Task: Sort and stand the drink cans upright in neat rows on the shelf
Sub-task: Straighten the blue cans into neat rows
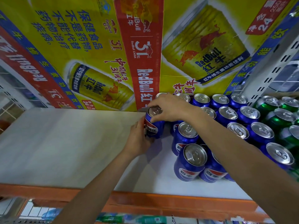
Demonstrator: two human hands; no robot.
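The blue can (154, 125) sits between both hands, roughly upright, with its silver lid facing up. The right hand (169, 107) reaches over it from the right, its fingers curled down around the rim and gripping the top. The left hand (137, 141) comes up from below and clasps the can's lower left side. Its fingertips are hidden behind the can, and it also covers the base, so I cannot tell whether the can rests on the shelf (64, 143).

Just right of the hands, and partly under the right forearm, more blue cans (226, 117) stand upright in rows. Beyond them, green cans (281, 117) are cut off by the frame edge. Behind the hands rises a wall of yellow and red cartons (145, 46). Left of the hands lies pale shelf board.
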